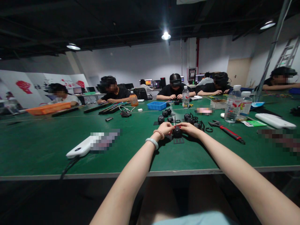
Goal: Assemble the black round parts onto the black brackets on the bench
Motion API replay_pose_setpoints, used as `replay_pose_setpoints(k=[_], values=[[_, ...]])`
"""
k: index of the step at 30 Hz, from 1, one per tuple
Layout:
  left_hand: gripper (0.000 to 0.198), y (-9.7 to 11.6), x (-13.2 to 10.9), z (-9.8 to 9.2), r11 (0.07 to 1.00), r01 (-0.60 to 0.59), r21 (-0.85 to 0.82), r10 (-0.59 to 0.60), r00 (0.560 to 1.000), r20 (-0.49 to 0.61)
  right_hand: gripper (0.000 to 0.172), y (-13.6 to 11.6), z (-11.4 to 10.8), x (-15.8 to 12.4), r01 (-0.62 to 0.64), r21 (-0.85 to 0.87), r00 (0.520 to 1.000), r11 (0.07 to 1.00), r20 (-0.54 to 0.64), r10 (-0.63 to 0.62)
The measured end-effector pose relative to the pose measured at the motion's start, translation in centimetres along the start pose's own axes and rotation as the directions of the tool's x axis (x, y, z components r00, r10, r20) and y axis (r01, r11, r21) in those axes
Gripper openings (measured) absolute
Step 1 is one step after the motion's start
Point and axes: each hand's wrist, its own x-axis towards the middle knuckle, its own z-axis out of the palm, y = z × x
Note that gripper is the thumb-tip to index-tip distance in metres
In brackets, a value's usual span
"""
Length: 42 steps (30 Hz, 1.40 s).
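In the head view, both my hands meet over the green table around a small black rounded part (177,132). My left hand (166,128), with a bead bracelet and a pale bangle at its wrist, closes on the part from the left. From the right, my right hand (189,129) has its fingers bent against the same part, fingertips near those of the left. A flat slotted black piece (179,141) shows just below it. Beyond my hands lie similar black parts (161,119), and more sit by my right hand, partly hidden by it.
An adjustable wrench (228,131) with red-black handle lies to the right, near a black ring (209,129). Plastic bottles (232,106) stand behind it. A white power bank (82,146) with a cable is at left. A blue tray (157,105) sits farther back, before several seated people.
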Motion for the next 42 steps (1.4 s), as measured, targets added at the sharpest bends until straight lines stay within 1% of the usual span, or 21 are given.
replay_pose_setpoints(k=[4, 7, 12, 15, 19, 25, 31, 42], values=[[0.027, 0.06, -0.01, 0.06, 0.998, 0.024, -0.052, -0.023, 1.0, 0.012, 0.028, -0.11, -0.06, -0.07, 0.037, -0.05, 0.999, 0.998, 0.017, -0.036], [0.028, 0.04, 0.01, 0.11, 0.996, 0.038, -0.083, -0.037, 0.999, 0.013, 0.028, -0.04, -0.08, -0.03, 0.039, -0.081, 0.999, 0.996, 0.011, -0.038], [0.029, 0.05, -0.08, 0.23, 0.979, 0.096, -0.18, -0.095, 0.995, 0.011, 0.033, 0.11, -0.06, 0.04, 0.032, -0.044, 0.999, 0.999, 0.018, -0.032], [0.027, 0.0, -0.1, 0.32, 0.967, 0.102, -0.232, -0.102, 0.995, 0.012, 0.032, 0.08, -0.08, 0.03, 0.049, -0.067, 0.999, 0.997, 0.023, -0.048], [0.026, -0.17, 0.01, 0.4, 0.962, 0.092, -0.256, -0.09, 0.996, 0.02, 0.031, -0.01, -0.09, -0.03, 0.087, -0.106, 0.996, 0.991, 0.022, -0.085], [0.024, -0.31, 0.09, 0.56, 0.948, 0.09, -0.306, -0.084, 0.996, 0.035, 0.035, 0.01, -0.15, -0.09, 0.057, -0.107, 0.998, 0.993, 0.01, -0.056], [0.023, 0.0, -0.11, 0.55, 0.935, 0.102, -0.34, -0.092, 0.995, 0.047, 0.037, -0.09, -0.13, -0.17, 0.039, -0.08, 0.999, 0.996, 0.019, -0.037], [0.022, 0.27, -0.3, 0.51, 0.935, 0.115, -0.336, -0.106, 0.993, 0.047, 0.037, -0.31, -0.07, -0.28, 0.043, -0.083, 0.999, 0.996, 0.012, -0.043]])
